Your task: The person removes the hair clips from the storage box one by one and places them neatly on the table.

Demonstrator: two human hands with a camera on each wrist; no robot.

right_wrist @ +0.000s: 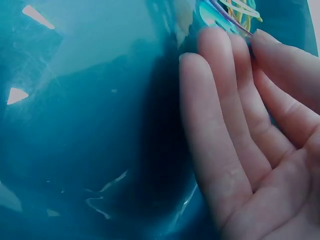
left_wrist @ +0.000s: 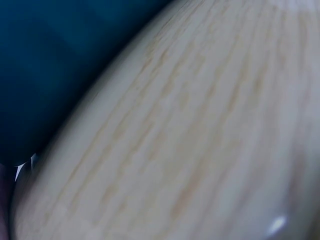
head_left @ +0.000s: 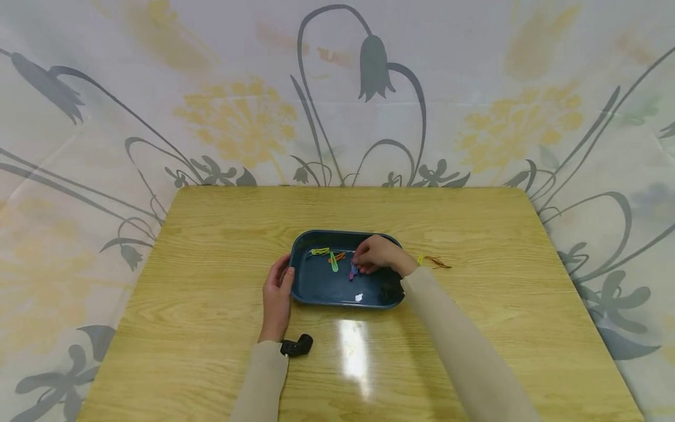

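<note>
A dark blue tray (head_left: 316, 293) sits mid-table, filling the right wrist view (right_wrist: 100, 125). In it lie a yellow-green rubber band (head_left: 319, 251), an orange one (head_left: 338, 256) and a green one (head_left: 334, 264). My right hand (head_left: 377, 255) reaches into the tray, and its fingertips (right_wrist: 235, 45) pinch a purple band (head_left: 352, 271) just off the tray floor; the other bands (right_wrist: 240, 7) lie beyond them. My left hand (head_left: 276, 293) lies flat on the table against the tray's left side, thumb touching the rim. In the left wrist view only a blurred tray edge (left_wrist: 50, 75) shows.
The wooden table (head_left: 211, 328) has rounded far corners and a floral cloth (head_left: 105, 117) hanging behind it. A yellow and a brown band (head_left: 433, 261) lie on the table just right of the tray. A black wrist camera (head_left: 297, 346) shows on my left wrist.
</note>
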